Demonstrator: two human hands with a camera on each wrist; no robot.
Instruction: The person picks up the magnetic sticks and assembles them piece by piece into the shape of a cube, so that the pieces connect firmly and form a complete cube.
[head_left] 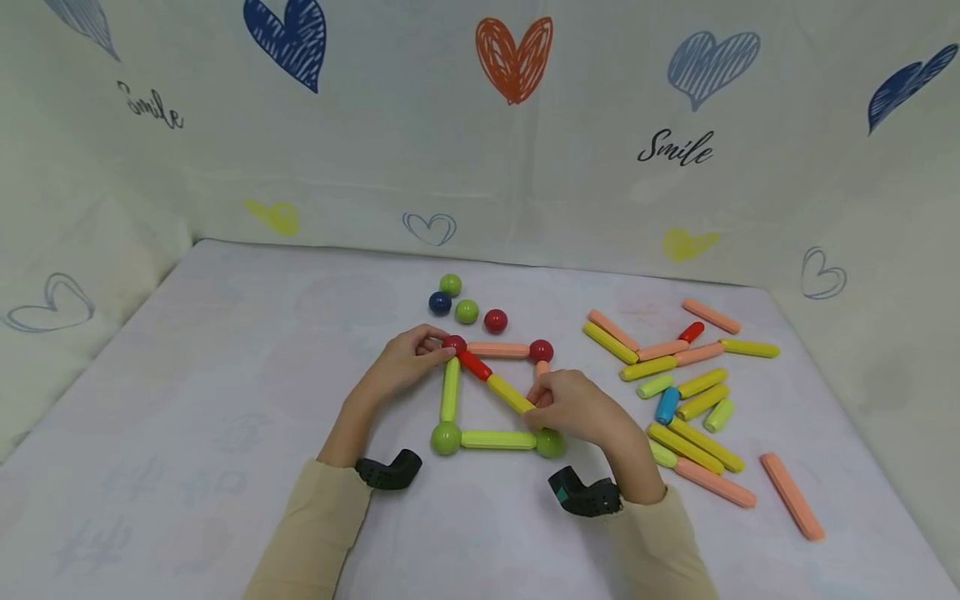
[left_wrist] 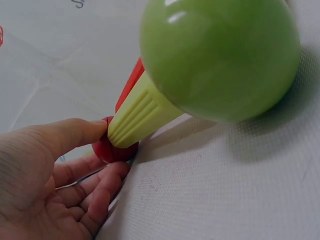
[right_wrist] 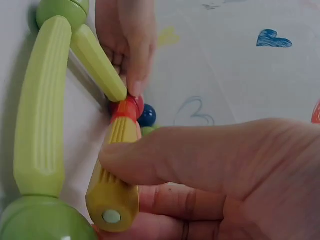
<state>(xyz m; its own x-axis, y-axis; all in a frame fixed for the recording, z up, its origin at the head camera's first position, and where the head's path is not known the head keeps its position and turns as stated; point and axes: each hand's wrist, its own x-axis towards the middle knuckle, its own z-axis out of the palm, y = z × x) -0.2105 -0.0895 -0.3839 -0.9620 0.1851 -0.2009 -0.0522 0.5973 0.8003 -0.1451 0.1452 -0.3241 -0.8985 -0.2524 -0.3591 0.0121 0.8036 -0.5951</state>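
Note:
A square frame of rods and balls lies on the table. Its far-left corner is a red ball [head_left: 454, 343], which my left hand [head_left: 411, 357] pinches between thumb and fingers. From that ball a short red rod [head_left: 474, 364] and a yellow rod [head_left: 510, 392] run end to end diagonally across the square. My right hand [head_left: 573, 406] grips the yellow rod near its free end, where a pale round tip shows in the right wrist view. That end is close to the near-right green ball [head_left: 550, 443]. Green rods [head_left: 498, 439] form the near and left sides; a salmon rod [head_left: 498, 350] forms the far side.
Beyond the frame sit loose balls: two green, a dark blue ball [head_left: 440, 303] and another red ball [head_left: 496, 321]. Several yellow, salmon and green rods lie scattered to the right, with a blue rod [head_left: 667, 405] among them. A lone salmon rod [head_left: 792, 497] lies nearest the right edge.

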